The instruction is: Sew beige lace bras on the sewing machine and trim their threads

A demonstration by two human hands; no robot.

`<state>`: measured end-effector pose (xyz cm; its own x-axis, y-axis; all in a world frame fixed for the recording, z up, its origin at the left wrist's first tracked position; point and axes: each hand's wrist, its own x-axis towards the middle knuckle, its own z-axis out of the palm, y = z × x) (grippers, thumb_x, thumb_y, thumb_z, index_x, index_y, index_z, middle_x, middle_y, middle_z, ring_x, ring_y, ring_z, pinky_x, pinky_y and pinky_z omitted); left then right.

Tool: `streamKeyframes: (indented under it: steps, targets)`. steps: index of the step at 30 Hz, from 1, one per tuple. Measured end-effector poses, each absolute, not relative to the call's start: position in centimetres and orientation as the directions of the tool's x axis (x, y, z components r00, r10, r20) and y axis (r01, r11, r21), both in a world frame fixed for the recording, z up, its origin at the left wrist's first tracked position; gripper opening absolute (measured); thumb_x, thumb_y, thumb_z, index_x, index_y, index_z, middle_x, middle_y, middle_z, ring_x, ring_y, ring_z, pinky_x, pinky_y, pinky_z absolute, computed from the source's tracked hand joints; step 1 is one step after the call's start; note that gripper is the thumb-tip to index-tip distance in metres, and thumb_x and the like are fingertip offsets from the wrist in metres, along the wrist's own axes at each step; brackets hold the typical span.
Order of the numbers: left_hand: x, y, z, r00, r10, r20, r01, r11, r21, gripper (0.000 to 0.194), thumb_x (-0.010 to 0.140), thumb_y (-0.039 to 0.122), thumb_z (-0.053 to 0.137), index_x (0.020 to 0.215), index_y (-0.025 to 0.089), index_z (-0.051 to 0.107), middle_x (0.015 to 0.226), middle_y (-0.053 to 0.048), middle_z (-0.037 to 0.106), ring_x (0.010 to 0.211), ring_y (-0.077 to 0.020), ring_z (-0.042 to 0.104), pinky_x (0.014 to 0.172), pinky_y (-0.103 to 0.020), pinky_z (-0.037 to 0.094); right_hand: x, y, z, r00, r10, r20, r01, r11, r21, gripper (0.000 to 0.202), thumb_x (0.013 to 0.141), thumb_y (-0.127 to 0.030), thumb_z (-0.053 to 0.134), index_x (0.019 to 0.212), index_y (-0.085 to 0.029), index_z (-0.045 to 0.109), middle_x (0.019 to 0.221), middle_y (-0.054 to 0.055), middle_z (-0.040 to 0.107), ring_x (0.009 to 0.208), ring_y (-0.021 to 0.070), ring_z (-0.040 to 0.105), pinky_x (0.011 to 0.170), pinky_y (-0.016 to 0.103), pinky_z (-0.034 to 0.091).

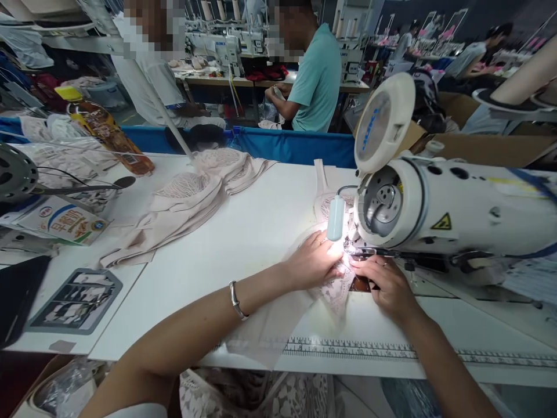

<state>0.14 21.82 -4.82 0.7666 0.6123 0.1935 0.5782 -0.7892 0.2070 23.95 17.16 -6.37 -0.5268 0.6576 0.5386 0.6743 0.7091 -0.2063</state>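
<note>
Under the lit head of a white sewing machine [391,203] lies a pale pink lace bra [335,293], its strap stretching away behind the needle area. My left hand [314,260], a silver bangle on its wrist, is on the lace left of the needle, fingers bent over the fabric and fingertips partly lost in glare. From the right, my right hand [387,285] pinches the fabric edge close to the presser foot. Sheer fabric [272,325] trails from the lace to the front edge. A small pale-blue lamp [335,218] hangs over the left fingers.
Stacked bra pieces [187,200] lie at the table's left. Beyond them are a tea bottle [108,130] and a milk carton [54,219]. A printed ruler strip [348,349] runs along the front edge. Past the blue cloth barrier [296,146] sits a person in a teal shirt [319,81].
</note>
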Motion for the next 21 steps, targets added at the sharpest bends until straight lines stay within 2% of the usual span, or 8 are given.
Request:
streamKeyframes:
  steps: [2,4,7,9,11,14,18,21]
  targets:
    - [1.0,21.4,-4.4,0.740,0.651,0.173,0.627,-0.759,0.177,0.030,0.098,0.043,0.057,0.096,0.014,0.066,0.110,-0.013,0.064,0.104,-0.0295,0.060,0.088,-0.042,0.048,23.8,17.2,-6.3,-0.522,0.656,0.545,0.671,0.711,-0.212,0.041,0.086,-0.001,0.044,0.102,-0.024,0.074,0.104,0.003,0.078,0.091,0.0211,0.069,0.080,0.038,0.059]
    - [2.0,20.7,-4.3,0.695,0.703,0.148,0.690,-0.711,0.138,0.031,0.099,0.040,0.052,0.099,0.013,0.066,0.108,-0.015,0.065,0.098,-0.0292,0.061,0.082,-0.041,0.049,23.7,17.2,-6.2,-0.526,0.652,0.545,0.669,0.714,-0.208,0.036,0.089,-0.003,0.045,0.099,-0.024,0.073,0.101,0.004,0.078,0.088,0.0214,0.069,0.078,0.038,0.059]
    - [3.3,19.7,-4.9,0.646,0.750,0.141,0.746,-0.659,0.092,0.041,0.099,0.042,0.047,0.113,0.007,0.065,0.113,-0.022,0.066,0.106,-0.0367,0.061,0.089,-0.054,0.049,23.5,17.2,-6.0,-0.541,0.654,0.529,0.674,0.713,-0.194,0.028,0.091,-0.007,0.049,0.096,-0.024,0.072,0.096,0.004,0.078,0.086,0.0222,0.068,0.074,0.038,0.058]
    - [3.4,19.6,-5.3,0.643,0.751,0.151,0.747,-0.658,0.091,0.043,0.100,0.037,0.044,0.124,0.005,0.061,0.124,-0.026,0.063,0.120,-0.0427,0.056,0.099,-0.066,0.041,23.5,17.1,-5.7,-0.553,0.661,0.508,0.670,0.715,-0.200,0.031,0.091,-0.007,0.048,0.100,-0.024,0.071,0.097,0.004,0.078,0.087,0.0226,0.067,0.076,0.039,0.058]
    - [3.0,20.3,-5.4,0.654,0.746,0.123,0.732,-0.666,0.146,0.043,0.100,0.022,0.037,0.135,0.004,0.055,0.136,-0.028,0.057,0.132,-0.0434,0.049,0.107,-0.073,0.031,23.5,17.0,-5.3,-0.570,0.674,0.469,0.667,0.714,-0.215,0.039,0.089,-0.003,0.043,0.108,-0.024,0.070,0.106,0.005,0.077,0.095,0.0224,0.068,0.083,0.040,0.058]
    - [1.9,22.3,-4.7,0.674,0.738,0.014,0.700,-0.645,0.308,0.054,0.096,0.005,0.026,0.148,0.002,0.041,0.152,-0.027,0.044,0.144,-0.0405,0.038,0.116,-0.074,0.016,23.7,16.4,-4.7,-0.568,0.709,0.417,0.704,0.682,-0.200,0.039,0.089,-0.004,0.040,0.109,-0.023,0.068,0.110,0.006,0.076,0.098,0.0218,0.069,0.087,0.038,0.055]
    - [1.2,25.3,-3.6,0.674,0.738,-0.020,0.676,-0.606,0.418,0.056,0.104,0.016,0.014,0.158,0.017,0.028,0.163,-0.014,0.032,0.152,-0.0334,0.025,0.122,-0.065,0.013,24.2,15.3,-4.6,-0.504,0.793,0.342,0.800,0.578,-0.161,0.029,0.090,-0.010,0.040,0.097,-0.022,0.065,0.080,0.003,0.074,0.068,0.0188,0.068,0.061,0.030,0.049]
    - [1.1,27.0,-3.7,0.679,0.734,-0.022,0.659,-0.596,0.459,0.055,0.106,0.025,0.013,0.160,0.022,0.023,0.165,-0.009,0.030,0.155,-0.0274,0.019,0.126,-0.058,0.008,24.3,14.6,-4.8,-0.422,0.868,0.261,0.874,0.467,-0.138,0.020,0.088,-0.015,0.044,0.096,-0.023,0.061,0.069,-0.001,0.072,0.056,0.0186,0.065,0.051,0.029,0.041]
